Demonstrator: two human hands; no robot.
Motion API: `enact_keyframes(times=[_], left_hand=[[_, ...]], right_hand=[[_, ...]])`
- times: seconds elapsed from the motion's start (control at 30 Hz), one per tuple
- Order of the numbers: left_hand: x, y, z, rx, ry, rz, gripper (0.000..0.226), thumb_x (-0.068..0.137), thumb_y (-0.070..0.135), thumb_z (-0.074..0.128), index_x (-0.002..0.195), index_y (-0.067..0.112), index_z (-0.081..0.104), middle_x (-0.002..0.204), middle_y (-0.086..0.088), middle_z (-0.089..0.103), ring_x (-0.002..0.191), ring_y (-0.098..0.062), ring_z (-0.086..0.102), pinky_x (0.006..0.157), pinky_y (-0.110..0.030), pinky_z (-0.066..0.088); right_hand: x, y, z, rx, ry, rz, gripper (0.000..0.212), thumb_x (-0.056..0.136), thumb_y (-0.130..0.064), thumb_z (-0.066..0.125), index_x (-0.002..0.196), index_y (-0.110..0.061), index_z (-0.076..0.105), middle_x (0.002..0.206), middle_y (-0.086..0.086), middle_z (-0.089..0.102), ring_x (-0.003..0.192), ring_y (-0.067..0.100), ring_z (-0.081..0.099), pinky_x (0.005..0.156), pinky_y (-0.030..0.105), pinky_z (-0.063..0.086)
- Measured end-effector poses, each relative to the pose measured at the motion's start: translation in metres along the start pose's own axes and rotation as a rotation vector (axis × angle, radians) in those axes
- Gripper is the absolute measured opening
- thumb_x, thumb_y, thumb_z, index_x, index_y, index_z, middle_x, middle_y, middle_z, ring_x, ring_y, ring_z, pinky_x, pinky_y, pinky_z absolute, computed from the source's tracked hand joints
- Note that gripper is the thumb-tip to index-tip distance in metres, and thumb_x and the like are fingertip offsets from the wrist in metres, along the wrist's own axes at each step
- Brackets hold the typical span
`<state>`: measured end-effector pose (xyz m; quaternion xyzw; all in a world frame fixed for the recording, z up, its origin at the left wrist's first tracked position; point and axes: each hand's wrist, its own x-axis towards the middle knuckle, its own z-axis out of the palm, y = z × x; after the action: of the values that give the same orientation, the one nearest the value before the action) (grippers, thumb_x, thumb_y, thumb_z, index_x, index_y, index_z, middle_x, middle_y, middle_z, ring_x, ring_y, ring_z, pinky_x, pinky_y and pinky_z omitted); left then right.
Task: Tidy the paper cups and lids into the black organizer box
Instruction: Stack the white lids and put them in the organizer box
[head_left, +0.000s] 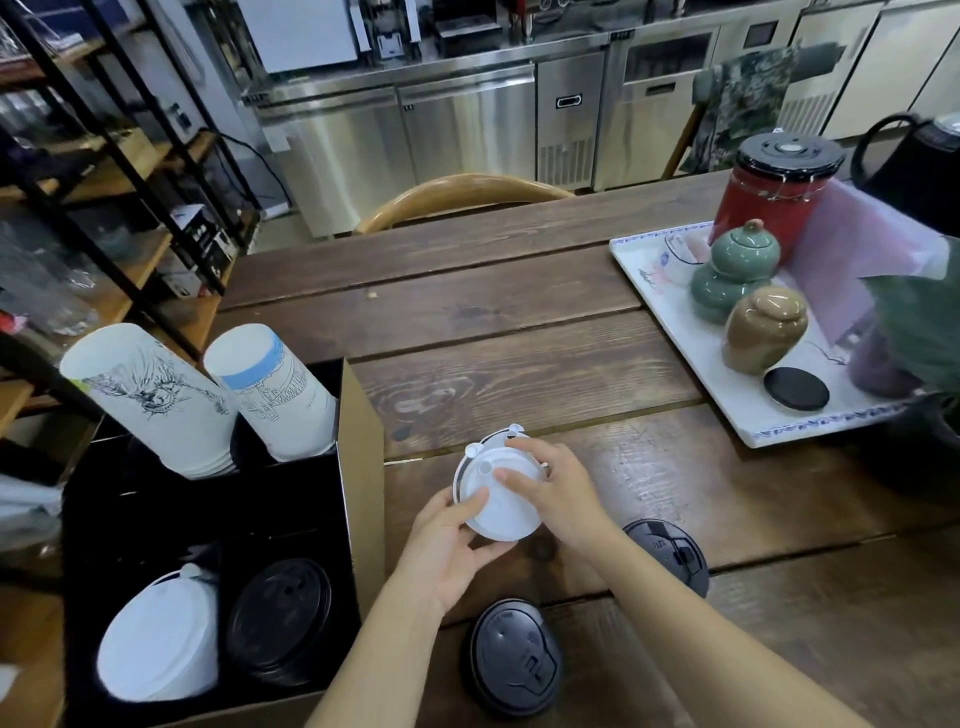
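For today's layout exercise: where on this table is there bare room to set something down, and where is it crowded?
Free: the planks between the box and the tray, back to the chair. Crowded: the near edge, with both hands and black lids.

A lid (496, 488) is held between the left hand (447, 551) and right hand (553, 493). The organizer box (358, 467) is set left of them, a tray (691, 358) far right, two lids (514, 657) nearer.

both hands (506, 525) raised together, fingers curled

tray (691, 332) – red canister (763, 208), green jar (732, 270), brown jar (763, 327) | chair (457, 197) | perhaps a kettle (924, 156)
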<state>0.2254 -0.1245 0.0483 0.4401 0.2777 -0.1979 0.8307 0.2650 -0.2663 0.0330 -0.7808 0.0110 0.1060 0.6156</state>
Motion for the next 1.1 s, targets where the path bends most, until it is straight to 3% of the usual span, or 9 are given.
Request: enact_keyframes(times=[0.1, 0.3, 0.4, 0.53, 0.63, 0.73, 0.83, 0.9, 1.1], left_hand=[[0.001, -0.001, 0.002, 0.055, 0.087, 0.042, 0.042, 0.082, 0.006, 0.068, 0.121, 0.001, 0.055, 0.123, -0.021, 0.061, 0.112, -0.034, 0.06, 0.083, -0.055, 0.056], [0.01, 0.012, 0.011, 0.263, 0.234, 0.143, 0.04, 0.079, 0.008, 0.073, 0.116, 0.002, 0.06, 0.114, -0.016, 0.065, 0.105, -0.032, 0.063, 0.078, -0.048, 0.059], [0.021, 0.022, 0.017, 0.363, 0.272, 0.21, 0.037, 0.078, 0.009, 0.074, 0.112, 0.003, 0.062, 0.111, -0.013, 0.067, 0.104, -0.03, 0.064, 0.082, -0.049, 0.058], [0.04, 0.032, 0.024, 0.462, 0.278, 0.279, 0.015, 0.08, 0.01, 0.072, 0.088, 0.018, 0.062, 0.093, -0.002, 0.068, 0.086, -0.017, 0.065, 0.06, -0.029, 0.056], [0.055, 0.033, 0.025, 0.541, 0.293, 0.295, 0.016, 0.083, 0.011, 0.069, 0.079, 0.023, 0.059, 0.087, 0.002, 0.065, 0.081, -0.014, 0.063, 0.057, -0.026, 0.053], [0.066, 0.03, 0.023, 0.576, 0.313, 0.264, 0.015, 0.084, 0.012, 0.067, 0.078, 0.022, 0.058, 0.084, 0.001, 0.064, 0.076, -0.012, 0.061, 0.058, -0.028, 0.053], [0.073, 0.024, 0.019, 0.585, 0.325, 0.22, 0.006, 0.085, 0.013, 0.067, 0.086, 0.015, 0.061, 0.086, -0.002, 0.065, 0.076, -0.014, 0.061, 0.069, -0.037, 0.055], [0.077, 0.023, 0.016, 0.577, 0.33, 0.21, 0.007, 0.084, 0.014, 0.067, 0.085, 0.016, 0.061, 0.086, -0.001, 0.065, 0.076, -0.013, 0.061, 0.066, -0.034, 0.053], [0.082, 0.022, 0.02, 0.639, 0.33, 0.201, 0.021, 0.083, 0.016, 0.067, 0.102, 0.012, 0.059, 0.101, -0.004, 0.064, 0.095, -0.024, 0.061, 0.08, -0.041, 0.056]], right_hand=[[0.0, 0.001, -0.002, -0.009, 0.025, -0.003, 0.035, 0.081, -0.032, 0.07, 0.115, -0.024, 0.062, 0.116, 0.007, 0.054, 0.104, 0.022, 0.055, 0.076, 0.024, 0.046], [0.003, 0.005, -0.009, -0.008, 0.073, -0.011, 0.036, 0.085, -0.032, 0.065, 0.118, -0.02, 0.061, 0.112, 0.003, 0.063, 0.101, 0.019, 0.059, 0.072, 0.02, 0.045], [0.007, 0.005, -0.012, -0.01, 0.1, 0.006, 0.026, 0.086, -0.032, 0.064, 0.109, -0.022, 0.063, 0.102, -0.004, 0.066, 0.095, 0.014, 0.061, 0.068, 0.017, 0.045], [0.016, 0.005, -0.013, -0.064, 0.138, 0.064, 0.025, 0.086, -0.035, 0.063, 0.102, -0.015, 0.065, 0.095, -0.001, 0.069, 0.09, 0.014, 0.064, 0.064, 0.019, 0.048], [0.022, 0.006, -0.012, -0.155, 0.133, 0.119, 0.033, 0.088, -0.038, 0.061, 0.107, -0.011, 0.066, 0.099, 0.003, 0.071, 0.091, 0.015, 0.064, 0.065, 0.02, 0.049], [0.027, 0.011, -0.012, -0.221, 0.119, 0.183, 0.037, 0.087, -0.04, 0.059, 0.109, -0.011, 0.064, 0.103, 0.003, 0.07, 0.093, 0.015, 0.063, 0.067, 0.021, 0.048], [0.031, 0.016, -0.011, -0.263, 0.105, 0.218, 0.036, 0.087, -0.04, 0.06, 0.108, -0.011, 0.064, 0.102, 0.003, 0.069, 0.092, 0.015, 0.063, 0.066, 0.021, 0.046], [0.034, 0.018, -0.01, -0.263, 0.11, 0.218, 0.036, 0.087, -0.04, 0.06, 0.108, -0.012, 0.063, 0.102, 0.003, 0.069, 0.091, 0.015, 0.062, 0.068, 0.024, 0.048], [0.041, 0.026, -0.01, -0.244, 0.101, 0.27, 0.035, 0.085, -0.04, 0.061, 0.1, -0.009, 0.06, 0.111, 0.011, 0.06, 0.094, 0.022, 0.061, 0.08, 0.035, 0.051]])
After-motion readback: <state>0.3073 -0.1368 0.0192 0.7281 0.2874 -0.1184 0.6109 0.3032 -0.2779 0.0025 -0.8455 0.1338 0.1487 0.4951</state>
